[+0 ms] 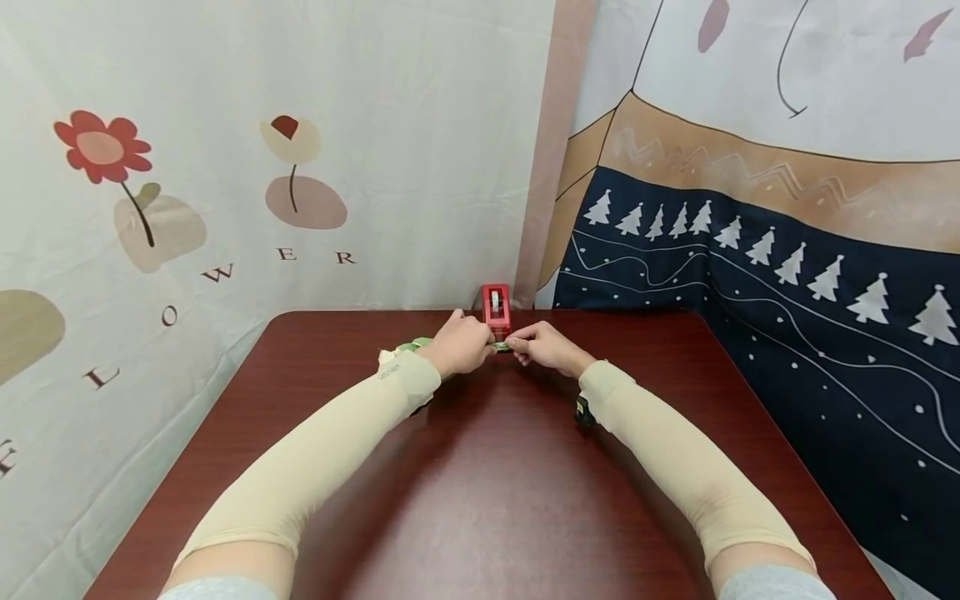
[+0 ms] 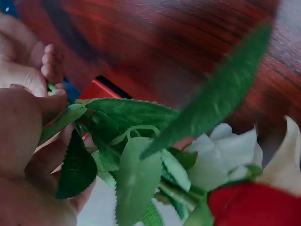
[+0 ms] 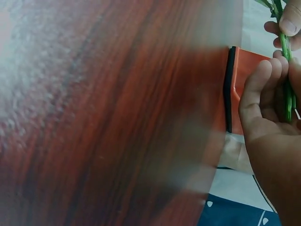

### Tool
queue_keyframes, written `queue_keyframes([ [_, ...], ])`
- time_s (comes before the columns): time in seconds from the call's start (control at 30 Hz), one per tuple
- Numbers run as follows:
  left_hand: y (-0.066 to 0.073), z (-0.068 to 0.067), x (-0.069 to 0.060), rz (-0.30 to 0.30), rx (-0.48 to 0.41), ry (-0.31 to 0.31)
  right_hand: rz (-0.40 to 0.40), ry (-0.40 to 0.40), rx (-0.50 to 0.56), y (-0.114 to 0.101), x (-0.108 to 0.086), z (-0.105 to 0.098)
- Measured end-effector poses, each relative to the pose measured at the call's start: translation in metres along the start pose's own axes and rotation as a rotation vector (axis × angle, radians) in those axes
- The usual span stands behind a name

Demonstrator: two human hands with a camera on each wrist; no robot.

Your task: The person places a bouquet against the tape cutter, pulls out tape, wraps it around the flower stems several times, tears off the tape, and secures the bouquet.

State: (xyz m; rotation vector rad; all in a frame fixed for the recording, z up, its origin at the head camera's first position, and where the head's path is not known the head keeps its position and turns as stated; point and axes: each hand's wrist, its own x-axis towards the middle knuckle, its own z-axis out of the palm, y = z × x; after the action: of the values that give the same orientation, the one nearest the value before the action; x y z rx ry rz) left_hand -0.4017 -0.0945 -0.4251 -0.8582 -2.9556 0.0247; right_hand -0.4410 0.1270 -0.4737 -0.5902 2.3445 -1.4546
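My left hand [image 1: 461,343] grips a bunch of flowers by its green stems [image 3: 286,49], its thumb and fingers closed round them below the leaves. In the left wrist view the bunch shows long green leaves [image 2: 136,181], a white flower [image 2: 218,153] and a red flower [image 2: 256,205]. My right hand [image 1: 551,346] pinches the stems' lower ends between thumb and fingers, close beside the left hand. Just behind both hands stands a red tape dispenser [image 1: 496,327] with a roll in it. Whether any tape is on the stems cannot be seen.
The brown wooden table [image 1: 480,500] reaches back to a pale curtain [image 1: 420,208] with flower prints. A dark blue cloth [image 1: 825,358] with white trees hangs at the right edge. The dispenser sits near the table's back edge.
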Motion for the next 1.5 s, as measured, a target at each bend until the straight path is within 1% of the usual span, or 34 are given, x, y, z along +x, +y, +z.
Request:
queue_keyframes([
  [0.1,-0.001,-0.004,0.002,-0.028,-0.052,-0.06,-0.001,0.032,-0.001,0.001,0.001,0.002],
  [0.17,-0.003,-0.006,0.003,-0.043,-0.07,-0.092,-0.005,0.051,0.0,0.002,0.001,0.004],
  [0.23,-0.004,-0.008,0.004,-0.053,-0.084,-0.113,-0.018,0.064,-0.005,0.003,0.001,0.006],
  [0.33,-0.007,-0.009,0.005,-0.048,-0.084,-0.114,-0.037,0.072,-0.008,0.004,0.001,0.008],
  [0.4,-0.008,-0.007,0.006,-0.028,-0.063,-0.096,-0.038,0.069,-0.009,0.006,0.0,0.009],
  [0.47,-0.009,-0.004,0.006,-0.005,-0.02,-0.064,-0.028,0.063,-0.006,0.005,0.001,0.009],
  [0.63,-0.009,0.002,0.004,0.039,0.093,0.02,0.005,0.047,-0.005,-0.002,0.002,0.009],
  [0.7,-0.008,0.002,0.002,0.051,0.115,0.042,0.018,0.055,-0.012,-0.005,0.003,0.009],
  [0.77,-0.008,0.002,0.001,0.064,0.132,0.062,0.032,0.075,-0.025,-0.008,0.004,0.009],
  [0.9,-0.007,0.002,-0.001,0.089,0.158,0.096,0.055,0.139,-0.092,-0.015,0.008,0.011],
  [1.1,-0.003,0.002,-0.003,0.152,0.24,0.187,0.111,0.235,-0.228,-0.026,0.018,0.016],
  [1.17,-0.002,0.003,-0.003,0.165,0.268,0.207,0.129,0.259,-0.253,-0.028,0.02,0.018],
  [1.27,-0.001,0.004,-0.002,0.177,0.295,0.219,0.154,0.277,-0.265,-0.031,0.022,0.021],
  [1.37,-0.002,0.005,-0.001,0.177,0.311,0.224,0.186,0.285,-0.286,-0.034,0.024,0.023],
  [1.5,-0.003,0.005,-0.001,0.175,0.327,0.24,0.241,0.3,-0.35,-0.038,0.027,0.022],
])
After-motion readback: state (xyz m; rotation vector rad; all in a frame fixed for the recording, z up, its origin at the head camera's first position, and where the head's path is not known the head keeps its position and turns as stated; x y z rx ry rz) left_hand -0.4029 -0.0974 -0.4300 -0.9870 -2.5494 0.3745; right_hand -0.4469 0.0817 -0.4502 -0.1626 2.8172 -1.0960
